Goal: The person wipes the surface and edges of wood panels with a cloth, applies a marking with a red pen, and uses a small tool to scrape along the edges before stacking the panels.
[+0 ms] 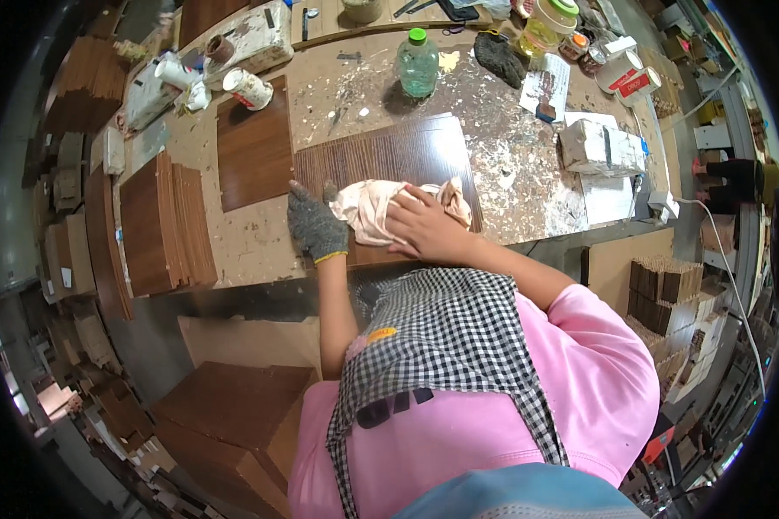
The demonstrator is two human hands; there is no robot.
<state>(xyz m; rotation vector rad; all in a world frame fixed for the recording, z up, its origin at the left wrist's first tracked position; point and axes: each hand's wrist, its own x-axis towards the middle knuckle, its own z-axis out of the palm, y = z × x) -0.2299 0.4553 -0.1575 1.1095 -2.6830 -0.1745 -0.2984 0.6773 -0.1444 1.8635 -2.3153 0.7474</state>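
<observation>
Right grip [426, 227], spread flat, covers crumpled cream cloth [365, 213] on dark-brown rectangular wood-grain panel [381, 156] beneath; grey-gloved left grip [317, 223], closure unclear, at panel's edge. Apparent step: wiping; next stroke likely needs even pressure.

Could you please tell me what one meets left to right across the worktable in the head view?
Stacked brown boards, flat brown board, gloved left hand, right hand on pale cloth, dark-banded white block.

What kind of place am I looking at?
Probably a furniture or panel-finishing workshop: a stack of brown wood-grain panels, a spattered worktable, and a cloth under the right hand on another panel.
</observation>
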